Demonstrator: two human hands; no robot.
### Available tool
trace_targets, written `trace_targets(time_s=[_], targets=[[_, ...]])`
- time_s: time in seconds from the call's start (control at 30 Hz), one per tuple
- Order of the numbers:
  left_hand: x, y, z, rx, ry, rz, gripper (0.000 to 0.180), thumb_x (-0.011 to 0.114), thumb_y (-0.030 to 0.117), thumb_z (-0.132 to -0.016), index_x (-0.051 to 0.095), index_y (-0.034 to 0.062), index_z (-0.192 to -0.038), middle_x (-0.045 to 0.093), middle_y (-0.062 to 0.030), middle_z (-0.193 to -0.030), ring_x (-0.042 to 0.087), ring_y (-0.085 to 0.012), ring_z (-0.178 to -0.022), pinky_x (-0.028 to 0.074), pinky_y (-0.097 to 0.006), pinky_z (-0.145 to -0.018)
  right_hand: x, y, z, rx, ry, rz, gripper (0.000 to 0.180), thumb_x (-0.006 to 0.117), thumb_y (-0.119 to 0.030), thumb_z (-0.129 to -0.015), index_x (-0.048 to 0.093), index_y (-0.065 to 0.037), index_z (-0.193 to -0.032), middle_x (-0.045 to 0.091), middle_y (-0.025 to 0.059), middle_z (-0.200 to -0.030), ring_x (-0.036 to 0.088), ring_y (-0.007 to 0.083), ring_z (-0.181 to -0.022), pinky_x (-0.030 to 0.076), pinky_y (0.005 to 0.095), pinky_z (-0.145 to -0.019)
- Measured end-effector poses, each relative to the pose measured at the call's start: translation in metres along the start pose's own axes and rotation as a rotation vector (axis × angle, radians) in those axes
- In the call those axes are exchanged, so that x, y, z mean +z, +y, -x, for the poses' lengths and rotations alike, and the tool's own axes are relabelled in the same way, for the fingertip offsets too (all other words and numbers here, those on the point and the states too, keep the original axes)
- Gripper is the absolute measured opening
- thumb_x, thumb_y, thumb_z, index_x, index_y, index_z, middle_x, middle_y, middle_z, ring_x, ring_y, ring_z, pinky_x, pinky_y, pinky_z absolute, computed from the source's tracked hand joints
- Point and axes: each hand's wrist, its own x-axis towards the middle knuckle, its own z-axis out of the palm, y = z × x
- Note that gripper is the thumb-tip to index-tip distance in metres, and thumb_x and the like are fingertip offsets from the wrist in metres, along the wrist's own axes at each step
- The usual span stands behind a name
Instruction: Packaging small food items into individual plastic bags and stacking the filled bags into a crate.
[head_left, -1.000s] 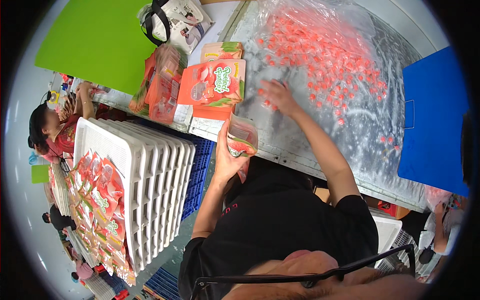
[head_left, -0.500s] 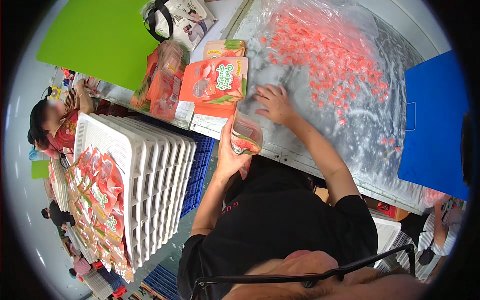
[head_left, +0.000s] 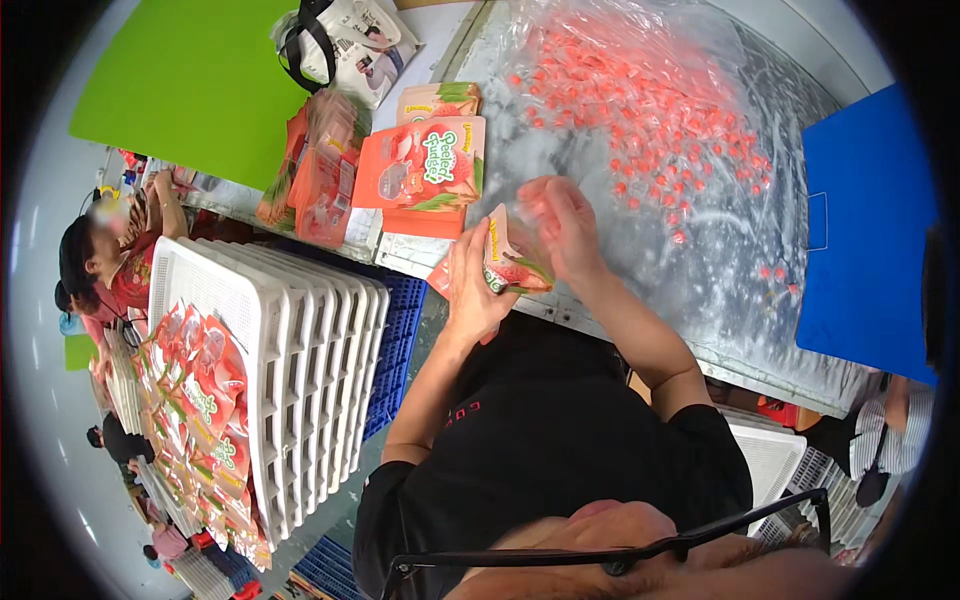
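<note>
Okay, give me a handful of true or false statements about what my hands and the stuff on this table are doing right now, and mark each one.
1. The left hand holds an orange pouch at the table edge. True.
2. The right hand rests flat on the blue board. False: it is at the mouth of the pouch, apart from the board.
3. Small red pieces lie scattered on clear plastic sheeting. True.
4. The white trays sit on the table among the pieces. False: they stand stacked to the person's left, below the table edge.
5. A stack of flat orange pouches lies beyond the hands. True.
</note>
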Motion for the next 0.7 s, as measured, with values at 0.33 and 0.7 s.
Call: trace_targets(time_s=[0.33, 0.7], targets=[[0.001, 0.005, -0.005, 0.002, -0.017, 0.056, 0.101, 0.081, 0.003, -0.062, 0.034, 0.0027, -0.151, 0.045, -0.022, -0.141, 0.043, -0.042, -0.133, 0.034, -0.05, -0.114, 0.001, -0.021, 0.017, -0.051, -0.222, 0.445, 0.02, 0.054, -0.014, -0.105, 0.065, 0.003, -0.107, 0.067, 0.008, -0.119, 0.062, 0.0154, -0.107, 0.051, 0.0309, -0.092], [0.003, 0.009, -0.004, -0.086, 0.015, 0.211, 0.105, 0.083, 0.002, -0.063, 0.029, 0.0008, -0.153, 0.047, -0.0224, -0.141, 0.05, -0.0382, -0.13, 0.043, -0.046, -0.11, 0.004, -0.048, 0.029, -0.195, -0.34, 0.774, 0.03, 0.063, -0.008, -0.093, 0.064, -0.005, -0.123, 0.063, 0.0148, -0.13, 0.061, 0.0326, -0.122, 0.047, 0.0404, -0.104]])
